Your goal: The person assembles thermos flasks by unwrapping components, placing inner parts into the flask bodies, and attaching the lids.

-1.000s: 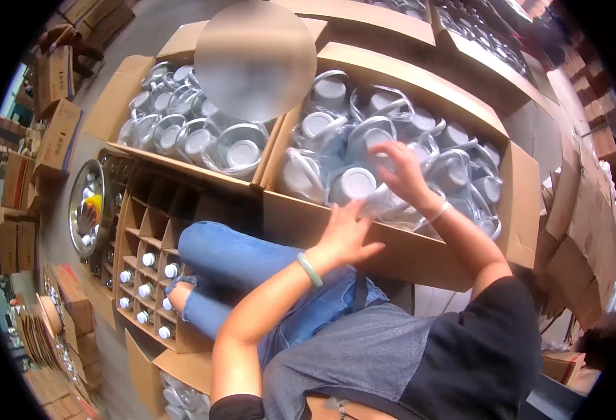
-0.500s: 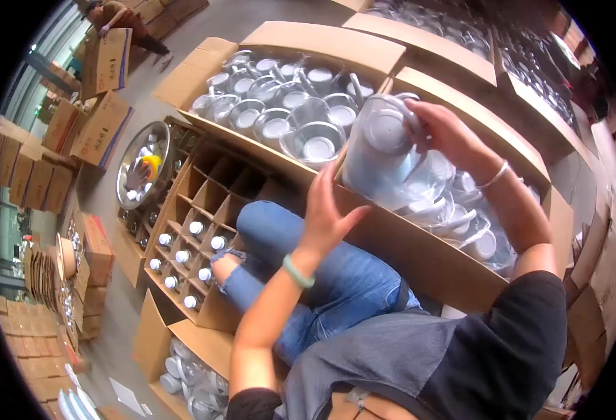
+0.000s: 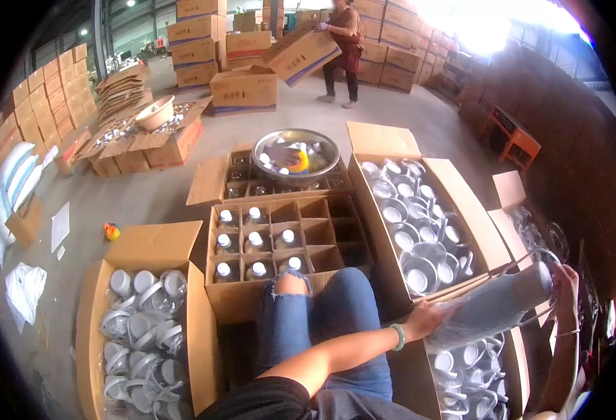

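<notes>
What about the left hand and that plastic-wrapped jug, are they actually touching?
Touching. The head view shows the left hand, above its green bracelet, with fingers against the wrapped jug at its lower-left end, no gap visible.

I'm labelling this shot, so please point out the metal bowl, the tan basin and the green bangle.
Metal bowl (image 3: 298, 180): head view, near outer wall.
Tan basin (image 3: 157, 119): head view, near outer wall.
Green bangle (image 3: 400, 337): head view, middle of the band.
</notes>
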A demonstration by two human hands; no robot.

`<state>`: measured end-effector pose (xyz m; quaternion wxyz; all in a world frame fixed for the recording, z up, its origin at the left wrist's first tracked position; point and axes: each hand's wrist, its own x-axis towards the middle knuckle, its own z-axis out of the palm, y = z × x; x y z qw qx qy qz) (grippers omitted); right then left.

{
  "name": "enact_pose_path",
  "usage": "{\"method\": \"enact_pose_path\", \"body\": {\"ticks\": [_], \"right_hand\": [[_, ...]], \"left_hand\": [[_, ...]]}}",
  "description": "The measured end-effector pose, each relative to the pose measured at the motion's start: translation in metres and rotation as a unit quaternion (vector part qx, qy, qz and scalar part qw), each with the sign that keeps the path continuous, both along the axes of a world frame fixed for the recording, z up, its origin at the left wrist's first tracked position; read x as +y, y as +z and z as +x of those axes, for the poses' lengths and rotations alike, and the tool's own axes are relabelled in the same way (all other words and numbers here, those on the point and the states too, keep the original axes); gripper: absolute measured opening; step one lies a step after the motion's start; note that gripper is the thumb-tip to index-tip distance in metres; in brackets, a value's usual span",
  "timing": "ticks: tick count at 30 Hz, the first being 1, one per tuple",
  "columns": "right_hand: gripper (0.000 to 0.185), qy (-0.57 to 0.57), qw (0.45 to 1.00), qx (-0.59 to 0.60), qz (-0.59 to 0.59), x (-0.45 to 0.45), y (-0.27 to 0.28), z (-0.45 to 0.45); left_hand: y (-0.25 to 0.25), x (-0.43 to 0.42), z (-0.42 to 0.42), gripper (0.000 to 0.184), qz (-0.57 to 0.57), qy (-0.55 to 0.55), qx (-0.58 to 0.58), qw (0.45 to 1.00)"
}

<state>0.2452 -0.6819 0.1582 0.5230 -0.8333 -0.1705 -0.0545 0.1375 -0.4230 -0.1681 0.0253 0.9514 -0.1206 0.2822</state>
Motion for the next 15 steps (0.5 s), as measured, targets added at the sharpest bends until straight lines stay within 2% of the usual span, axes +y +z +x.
{"method": "enact_pose_path", "body": {"ticks": [1, 2, 4, 5, 6, 8, 9, 10, 12, 13, 15], "right_hand": [[0.029, 0.044, 0.997, -0.020, 0.065, -0.013, -0.004, 0.028], [0.026, 0.041, 0.995, -0.014, 0.090, -0.006, 0.007, 0.024], [0.024, 0.061, 0.996, -0.033, 0.060, 0.012, 0.023, 0.003], [0.021, 0.077, 0.997, -0.026, 0.014, 0.022, 0.037, -0.017], [0.021, 0.072, 0.997, -0.025, 0.014, 0.023, 0.041, -0.020], [0.018, 0.086, 0.992, -0.078, 0.048, 0.024, 0.047, -0.024], [0.014, 0.139, 0.986, -0.087, 0.024, 0.022, 0.057, -0.021], [0.015, 0.143, 0.983, -0.107, 0.044, 0.021, 0.059, -0.020], [0.017, 0.080, 0.991, -0.100, 0.048, 0.014, 0.064, -0.017], [0.017, 0.111, 0.987, -0.108, 0.047, -0.009, 0.065, 0.008], [0.006, 0.167, 0.980, -0.103, 0.026, -0.021, 0.087, 0.021]], "left_hand": [[0.013, 0.003, 0.003, 0.078, 0.037, -0.011, 0.015, 0.999], [0.046, 0.010, -0.011, 0.082, -0.221, -0.137, 0.217, 0.941], [0.024, 0.018, -0.001, 0.098, -0.394, -0.251, 0.053, 0.882], [0.023, 0.020, 0.002, 0.123, -0.449, -0.287, -0.027, 0.846], [0.019, 0.024, 0.005, 0.123, -0.449, -0.290, -0.024, 0.845], [0.020, 0.036, 0.003, 0.143, -0.457, -0.234, 0.098, 0.853], [0.019, 0.038, 0.004, 0.148, -0.396, -0.202, 0.147, 0.884], [0.016, 0.035, 0.003, 0.148, -0.401, -0.201, 0.147, 0.882], [0.009, 0.032, 0.007, 0.144, -0.335, -0.178, 0.157, 0.912], [-0.017, 0.027, 0.021, 0.131, -0.368, -0.203, 0.006, 0.907], [-0.025, 0.036, 0.020, 0.108, -0.365, -0.197, 0.093, 0.905]]}}
